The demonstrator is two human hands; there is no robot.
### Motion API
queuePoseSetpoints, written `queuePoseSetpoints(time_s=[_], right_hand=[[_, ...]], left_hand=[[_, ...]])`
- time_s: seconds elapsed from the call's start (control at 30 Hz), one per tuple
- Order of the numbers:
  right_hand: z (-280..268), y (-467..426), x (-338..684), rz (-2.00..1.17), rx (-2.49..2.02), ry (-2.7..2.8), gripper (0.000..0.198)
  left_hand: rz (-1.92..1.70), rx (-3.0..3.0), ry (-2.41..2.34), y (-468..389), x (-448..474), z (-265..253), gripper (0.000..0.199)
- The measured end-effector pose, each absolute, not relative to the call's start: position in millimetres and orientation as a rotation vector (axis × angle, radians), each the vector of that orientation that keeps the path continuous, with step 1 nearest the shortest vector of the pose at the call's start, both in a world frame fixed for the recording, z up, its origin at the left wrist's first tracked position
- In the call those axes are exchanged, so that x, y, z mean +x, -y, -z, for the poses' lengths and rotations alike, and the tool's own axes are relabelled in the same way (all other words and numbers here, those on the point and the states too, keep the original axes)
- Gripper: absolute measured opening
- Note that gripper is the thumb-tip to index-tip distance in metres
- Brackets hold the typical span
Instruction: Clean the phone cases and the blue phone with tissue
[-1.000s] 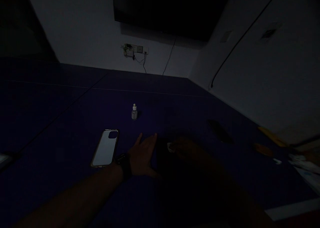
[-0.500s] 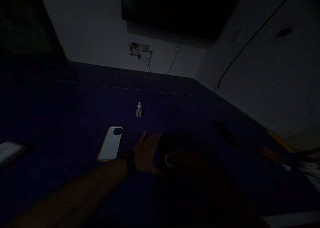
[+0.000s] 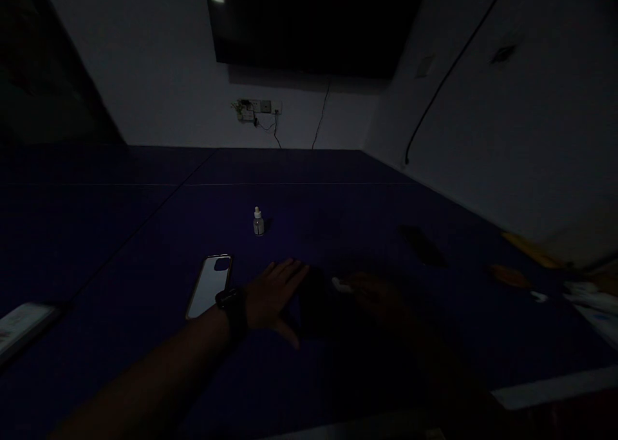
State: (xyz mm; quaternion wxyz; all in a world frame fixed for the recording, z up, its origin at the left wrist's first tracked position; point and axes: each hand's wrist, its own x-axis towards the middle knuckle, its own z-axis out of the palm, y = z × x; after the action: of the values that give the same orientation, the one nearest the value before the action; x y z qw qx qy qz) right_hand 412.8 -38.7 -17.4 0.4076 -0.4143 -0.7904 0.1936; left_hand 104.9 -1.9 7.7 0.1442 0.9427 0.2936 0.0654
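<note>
My left hand [image 3: 273,295], a dark watch [image 3: 234,305] on its wrist, lies with fingers outstretched and thumb apart. Its fingertips reach the left edge of a dark, flat object [image 3: 316,305], whose kind I cannot make out in the gloom. In deep shadow to the right, my right hand [image 3: 374,292] has its fingers closed on a small white piece [image 3: 342,285], perhaps a wad of tissue or cloth. Left of my left hand lies a clear-backed phone case [image 3: 210,287]. Beyond the hands, a small dropper bottle [image 3: 259,225] stands upright.
The dark blue tabletop [image 3: 309,214] runs to the wall. A dark flat thing [image 3: 422,245], an orange-brown item [image 3: 509,276], a yellow strip [image 3: 531,250] and white items lie right. A white box [image 3: 24,327] sits far left. A screen [image 3: 309,28] hangs above sockets.
The camera view has tilted up and shifted. My right hand with the white piece has moved slightly right, away from my left hand. The left hand stays outstretched at the dark object's edge.
</note>
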Motion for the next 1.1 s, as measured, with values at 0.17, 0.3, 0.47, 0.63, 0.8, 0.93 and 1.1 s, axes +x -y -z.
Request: queuePoseSetpoints(time_s=[0.17, 0.3, 0.47, 0.63, 0.8, 0.93, 1.1], right_hand=[[10, 32, 415, -0.599, -1.314, 1.560, 0.025], [2, 31, 414, -0.701, -1.307, 1.449, 0.030], [2, 25, 419, -0.727, -1.309, 1.435, 0.032], [3, 20, 424, -0.688, -1.351, 1.520, 0.031], [4, 22, 421, -0.688, -1.332, 1.545, 0.029], [7, 25, 415, -0.694, -1.298, 1.519, 0.029], [-1, 28, 414, -0.660, -1.236, 1.502, 0.028]], left_hand=[[-0.057, 3.046, -0.695, -12, 116, -33, 0.063], [0.024, 3.203, -0.437, -17, 142, -46, 0.057], [0.184, 3.233, -0.121, -17, 170, -38, 0.055], [0.242, 3.221, 0.020, -26, 179, -32, 0.043], [0.301, 3.201, 0.066, -28, 174, -45, 0.041], [0.329, 3.138, -0.014, -21, 166, -60, 0.071], [0.123, 2.838, -0.189, -12, 152, -80, 0.090]])
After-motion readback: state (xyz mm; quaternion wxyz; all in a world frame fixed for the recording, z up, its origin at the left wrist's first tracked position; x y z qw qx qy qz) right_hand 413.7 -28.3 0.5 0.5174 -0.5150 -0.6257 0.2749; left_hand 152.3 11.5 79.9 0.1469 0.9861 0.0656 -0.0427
